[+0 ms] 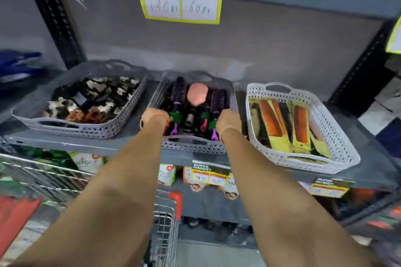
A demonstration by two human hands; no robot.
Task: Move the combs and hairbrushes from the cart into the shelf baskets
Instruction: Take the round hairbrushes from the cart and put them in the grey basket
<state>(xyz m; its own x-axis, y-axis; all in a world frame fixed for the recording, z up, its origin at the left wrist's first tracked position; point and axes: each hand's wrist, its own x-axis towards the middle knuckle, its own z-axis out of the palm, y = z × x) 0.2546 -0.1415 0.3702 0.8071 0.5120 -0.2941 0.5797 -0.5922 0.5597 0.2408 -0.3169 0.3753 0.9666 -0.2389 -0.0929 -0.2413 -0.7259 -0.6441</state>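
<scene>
The middle grey shelf basket point(193, 147) holds several hairbrushes: purple round brushes point(179, 90), a pink brush point(197, 94) and dark ones. My left hand point(154, 118) is curled over the basket's left side, touching a brush with a green tag point(175, 117). At the right side my right hand point(229, 123) curls next to a purple-handled brush point(214, 134). The backs of the hands hide the fingers, so I cannot tell what they grip. To the right, a white basket point(338, 136) holds packaged combs point(300, 124). The wire cart point(167, 221) stands below my arms.
A grey basket point(71, 129) of hair clips sits on the left of the same shelf. A price sign point(181, 4) hangs above. Boxed goods point(167, 174) fill the shelf below, behind small price tags. A black shelf upright point(55, 17) stands at the left.
</scene>
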